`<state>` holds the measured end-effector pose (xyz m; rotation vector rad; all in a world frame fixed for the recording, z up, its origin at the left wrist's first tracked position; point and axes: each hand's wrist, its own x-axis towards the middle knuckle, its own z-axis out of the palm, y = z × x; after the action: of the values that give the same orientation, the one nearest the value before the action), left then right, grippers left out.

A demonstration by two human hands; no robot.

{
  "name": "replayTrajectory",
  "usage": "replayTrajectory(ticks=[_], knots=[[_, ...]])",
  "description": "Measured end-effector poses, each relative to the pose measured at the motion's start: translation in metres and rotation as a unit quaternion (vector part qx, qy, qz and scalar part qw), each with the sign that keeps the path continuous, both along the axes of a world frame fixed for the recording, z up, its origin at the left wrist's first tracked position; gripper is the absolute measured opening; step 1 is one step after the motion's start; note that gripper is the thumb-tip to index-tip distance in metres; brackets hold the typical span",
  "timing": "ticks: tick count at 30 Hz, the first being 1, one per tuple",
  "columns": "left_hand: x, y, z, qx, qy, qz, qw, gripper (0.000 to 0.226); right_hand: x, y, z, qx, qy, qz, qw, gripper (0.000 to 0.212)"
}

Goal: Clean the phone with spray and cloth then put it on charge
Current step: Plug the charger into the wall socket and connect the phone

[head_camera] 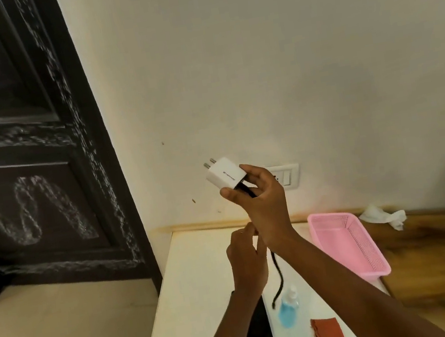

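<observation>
The right hand (261, 200) holds the white charger (223, 174) in a closed grip, raised in front of the wall; its two pins point up and to the left, away from the palm. The black cable (279, 278) leaves the charger's lower end and hangs straight down. Below the right grip, the left hand (247, 257) pinches this cable. The phone (256, 335) lies on the tabletop (194, 289) beneath the left forearm, long axis running away from the person. The spray bottle (288, 306) and red cloth (329, 335) lie beside it.

white charger (225, 173) in right hand (262, 205)
</observation>
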<state>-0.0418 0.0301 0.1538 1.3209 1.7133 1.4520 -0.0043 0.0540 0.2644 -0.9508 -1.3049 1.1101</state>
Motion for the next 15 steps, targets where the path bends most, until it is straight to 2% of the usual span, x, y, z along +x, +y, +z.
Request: replayTrajectory(ticks=[2,6,8,12,15], knots=[[-0.006,-0.009,0.002,0.019,0.017,-0.013,1.000,0.011,0.002,0.000,0.011,0.014,0.011,-0.029,0.999,0.058],[-0.025,-0.026,0.003,0.021,-0.051,-0.045,0.997,0.022,0.011,0.008,0.031,0.039,0.035,-0.112,0.992,0.060],[-0.036,-0.034,0.002,0.019,-0.027,-0.036,0.999,0.028,0.021,0.016,0.038,0.045,0.040,-0.165,0.985,0.061],[-0.054,-0.054,-0.002,0.015,-0.013,-0.022,1.000,0.024,0.047,0.040,0.043,0.046,0.017,-0.252,0.966,0.062],[-0.059,-0.071,-0.007,-0.024,-0.036,-0.053,0.998,0.024,0.065,0.058,0.037,0.035,-0.016,-0.292,0.956,0.062]])
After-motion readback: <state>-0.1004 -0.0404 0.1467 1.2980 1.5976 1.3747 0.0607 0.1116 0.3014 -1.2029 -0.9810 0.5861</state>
